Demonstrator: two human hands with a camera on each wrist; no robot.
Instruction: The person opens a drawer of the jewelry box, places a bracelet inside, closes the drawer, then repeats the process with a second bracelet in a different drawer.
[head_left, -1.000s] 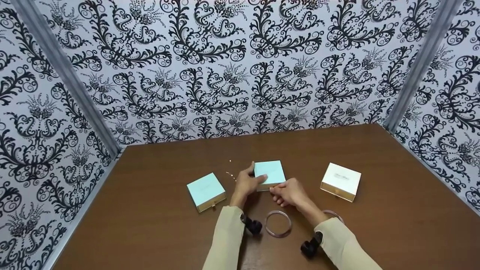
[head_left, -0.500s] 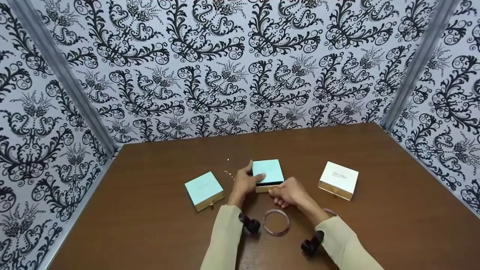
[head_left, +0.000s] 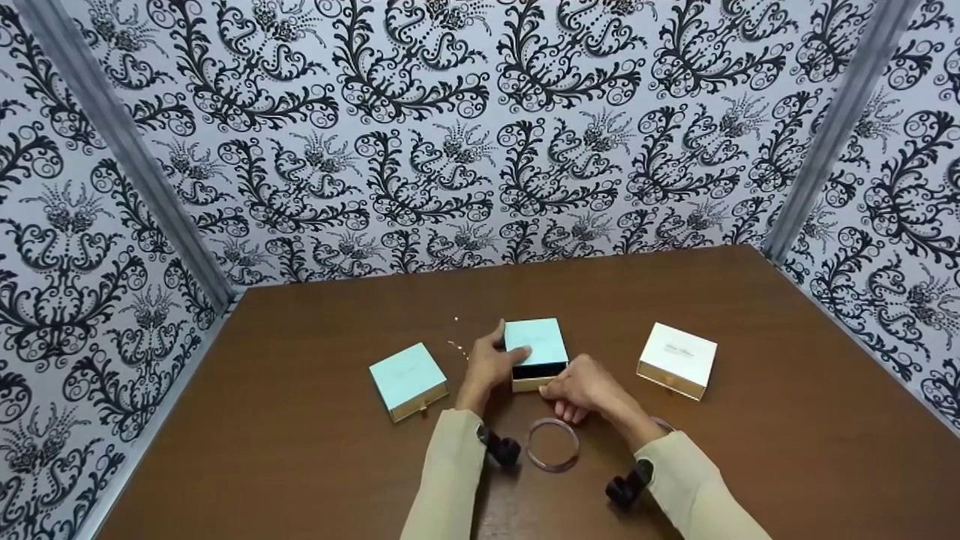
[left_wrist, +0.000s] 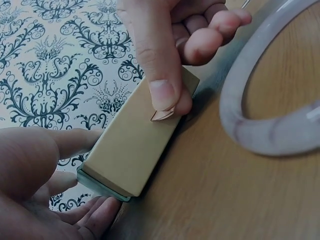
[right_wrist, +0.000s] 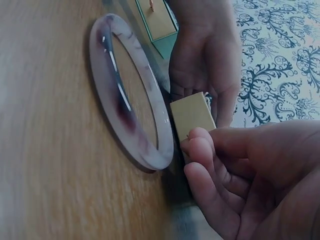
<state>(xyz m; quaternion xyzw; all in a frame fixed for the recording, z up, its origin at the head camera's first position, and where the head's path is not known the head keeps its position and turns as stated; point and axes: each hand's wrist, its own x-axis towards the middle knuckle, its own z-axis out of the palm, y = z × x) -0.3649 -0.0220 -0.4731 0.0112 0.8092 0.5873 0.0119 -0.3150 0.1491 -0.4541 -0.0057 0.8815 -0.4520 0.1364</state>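
Observation:
A teal drawer-style jewelry box (head_left: 540, 341) lies mid-table, its drawer (head_left: 527, 385) slid partly out toward me and showing a dark interior. My left hand (head_left: 489, 369) grips the sleeve of this box from the left, thumb on top. With thumb and forefinger, my right hand (head_left: 585, 386) pinches the small ribbon tab (left_wrist: 162, 115) on the gold drawer front (left_wrist: 125, 145). Close in front of both hands lies a pale, purple-streaked bangle (head_left: 553, 445). It looms large in the right wrist view.
A second teal box (head_left: 409, 375) stands at left and a white box (head_left: 679, 352) at right, both with gold fronts. A thin beaded chain (head_left: 457, 347) lies beside my left hand. Another bangle (head_left: 663, 424) is mostly hidden behind my right forearm. Patterned walls (head_left: 420, 150) enclose the table.
The middle box's drawer, closed a second ago, has slid out toward me as my right hand drew back with the tab. My left hand has kept its grip on the sleeve.

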